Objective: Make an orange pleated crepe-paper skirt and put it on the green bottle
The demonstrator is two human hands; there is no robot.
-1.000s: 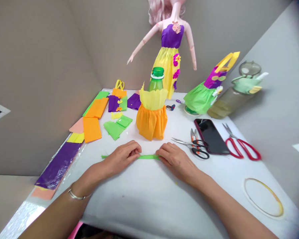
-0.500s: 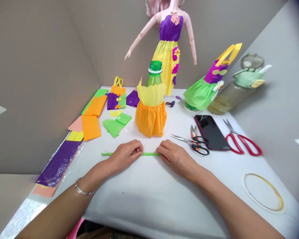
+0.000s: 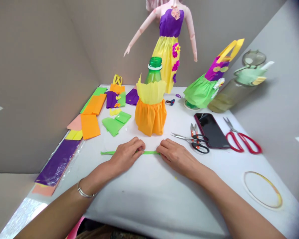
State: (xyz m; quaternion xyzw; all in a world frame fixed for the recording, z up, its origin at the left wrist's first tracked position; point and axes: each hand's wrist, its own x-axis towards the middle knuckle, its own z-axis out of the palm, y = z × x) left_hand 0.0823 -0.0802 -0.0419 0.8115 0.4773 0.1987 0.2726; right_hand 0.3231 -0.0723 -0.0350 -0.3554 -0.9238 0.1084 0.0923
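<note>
A narrow green paper strip (image 3: 151,152) lies across the white table between my hands. My left hand (image 3: 128,153) is closed on it near its middle, and the strip's loose end sticks out to the left. At the strip's right end, the curled fingers of my right hand (image 3: 173,153) grip it and hide its tip. Just beyond my hands stands a green bottle (image 3: 154,74) wrapped in an orange gathered paper skirt (image 3: 150,118) with a yellow crinkled paper band (image 3: 151,93) above it.
Black-handled scissors (image 3: 199,144), small snips (image 3: 194,131), a phone (image 3: 211,131) and red-handled scissors (image 3: 244,141) lie right. A tape ring (image 3: 262,190) is nearer me. Folded orange paper (image 3: 90,126) and purple paper (image 3: 59,162) line the left. Behind stand a doll (image 3: 170,33), a dressed bottle (image 3: 201,89) and a water bottle (image 3: 230,96).
My left hand has shifted slightly to the right along the green strip. My right hand stays almost where it was. The whole view has moved a little.
</note>
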